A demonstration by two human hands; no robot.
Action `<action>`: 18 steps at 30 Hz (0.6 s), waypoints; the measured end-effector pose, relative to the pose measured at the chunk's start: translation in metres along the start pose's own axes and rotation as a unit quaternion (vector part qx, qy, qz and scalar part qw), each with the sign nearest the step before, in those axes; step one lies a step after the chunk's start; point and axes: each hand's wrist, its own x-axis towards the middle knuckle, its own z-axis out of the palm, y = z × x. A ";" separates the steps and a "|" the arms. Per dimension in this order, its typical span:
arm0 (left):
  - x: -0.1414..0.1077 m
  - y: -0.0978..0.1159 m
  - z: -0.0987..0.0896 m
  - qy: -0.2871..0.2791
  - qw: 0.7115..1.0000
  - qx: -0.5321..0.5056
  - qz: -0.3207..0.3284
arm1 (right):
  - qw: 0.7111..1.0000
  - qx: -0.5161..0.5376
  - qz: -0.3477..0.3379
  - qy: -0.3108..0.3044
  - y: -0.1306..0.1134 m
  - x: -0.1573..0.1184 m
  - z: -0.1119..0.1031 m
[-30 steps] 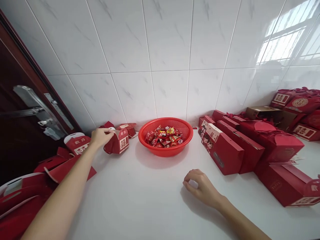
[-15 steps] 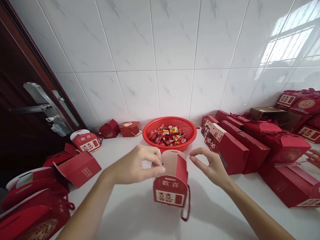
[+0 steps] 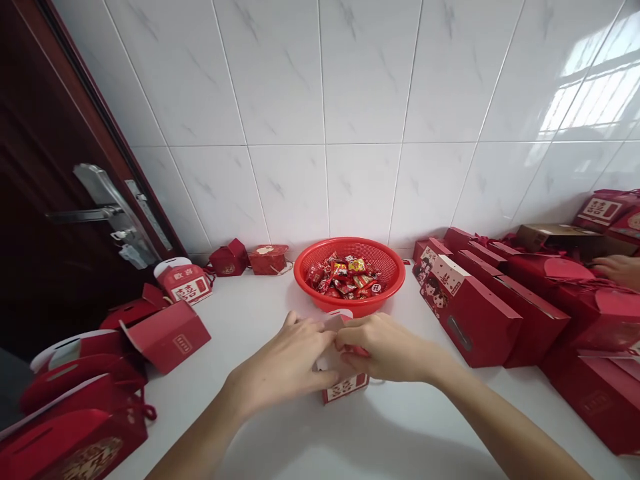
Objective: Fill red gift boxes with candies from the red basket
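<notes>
Centre box, near: red, with dark red characters on cream at the front, whitish inside. Basket, far centre: bright red, perforated; sweets within, wrapped mainly in red and yellow. Right carton: deep red, with a cream band and printed figures. Left box: red, pale emblem. Wall: white, grey-veined. Door, far left: dark reddish brown. Tabletop: white.
</notes>
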 end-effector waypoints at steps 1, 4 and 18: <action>-0.002 0.000 0.000 0.002 1.000 0.003 -0.009 | 1.000 -0.017 0.007 -0.007 0.000 0.001 -0.002; -0.004 -0.001 0.000 0.005 0.999 -0.001 -0.040 | 0.994 -0.082 0.066 -0.020 -0.001 0.000 -0.007; 0.002 -0.017 0.000 -0.071 0.989 0.016 -0.132 | 0.980 -0.089 0.122 -0.127 0.013 -0.016 -0.004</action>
